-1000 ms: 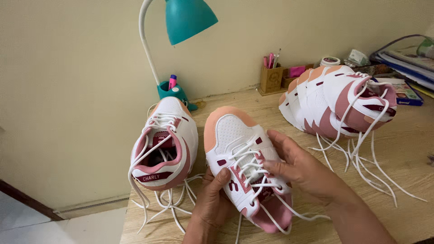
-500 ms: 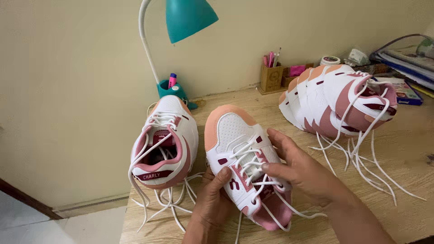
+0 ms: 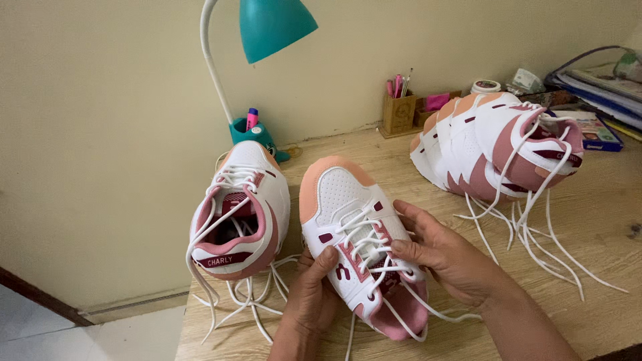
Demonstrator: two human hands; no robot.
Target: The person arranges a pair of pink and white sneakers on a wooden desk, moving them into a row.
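The right hand (image 3: 445,257) pinches the white laces (image 3: 364,237) of a white and pink shoe (image 3: 348,234) in its fingers. The left hand (image 3: 314,291) grips that shoe's side from below. The shoe lies on the wooden table (image 3: 602,227), between a second shoe (image 3: 241,210) and a stack of shoes (image 3: 495,144).

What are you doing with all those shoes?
A person is working on the laces of a white and pink shoe upper lying flat on a wooden desk. The left hand grips its side from below, and the right hand pinches the white laces near the middle. A second shoe upper lies beside it on the left, laced, with loose ends trailing. A stack of more uppers sits to the right, under a teal desk lamp.
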